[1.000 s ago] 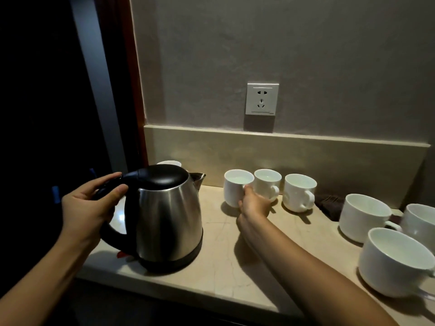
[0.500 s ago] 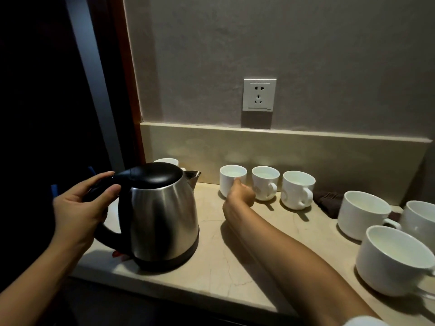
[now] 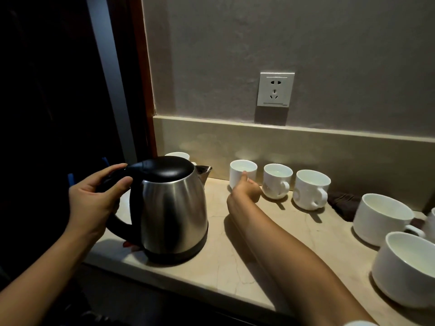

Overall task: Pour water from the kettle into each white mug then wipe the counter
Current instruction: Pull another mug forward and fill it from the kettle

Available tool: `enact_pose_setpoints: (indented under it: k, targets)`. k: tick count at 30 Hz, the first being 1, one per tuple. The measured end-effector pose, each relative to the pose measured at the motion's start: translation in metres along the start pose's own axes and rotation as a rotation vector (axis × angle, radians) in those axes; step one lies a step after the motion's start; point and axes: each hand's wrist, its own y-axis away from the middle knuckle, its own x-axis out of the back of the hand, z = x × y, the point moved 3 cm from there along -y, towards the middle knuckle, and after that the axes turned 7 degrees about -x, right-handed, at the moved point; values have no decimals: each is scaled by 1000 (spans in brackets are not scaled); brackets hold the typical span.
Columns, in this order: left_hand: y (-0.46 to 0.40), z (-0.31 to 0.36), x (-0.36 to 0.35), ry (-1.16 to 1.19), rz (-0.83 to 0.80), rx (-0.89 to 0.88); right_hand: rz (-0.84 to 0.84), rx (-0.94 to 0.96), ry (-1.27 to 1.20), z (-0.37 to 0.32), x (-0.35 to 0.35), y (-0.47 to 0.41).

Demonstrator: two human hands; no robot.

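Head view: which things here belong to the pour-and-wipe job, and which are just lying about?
Part of the job:
- kettle, handle held by the left hand
- small mug touched by the right hand
- other small mugs
- large mugs
- dark cloth
- counter

Lying about:
- wall socket

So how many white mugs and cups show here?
7: one behind the kettle, mostly hidden; three small by the wall; three large at right, one cropped.

Steel-and-black kettle (image 3: 173,208), white mugs (image 3: 312,188), veined beige counter (image 3: 270,243), dark, perhaps brown, cloth (image 3: 342,204).
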Motion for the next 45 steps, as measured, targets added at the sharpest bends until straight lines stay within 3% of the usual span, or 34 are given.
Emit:
enact_pose_setpoints:
  k: [7,15,21,26,30,37,45]
  targets:
    - [0,0,-1,10,31,20,-33,-12,-2,4,-1,-2]
    - [0,3,0,58,50,101,-47,33,153,29,9,-5]
    - [2,8,17,48,115,125,-324,-59,237,31,-27,3]
    - [3,15,41,-31,186,130,-517,30,394,29,-68,2]
    - [4,20,57,-103,227,116,-683,-28,397,31,-97,2]
    - [2,26,59,-151,234,97,-797,-100,442,31,-136,-19]
    - [6,32,56,-139,253,143,-819,-170,397,39,-149,-28]
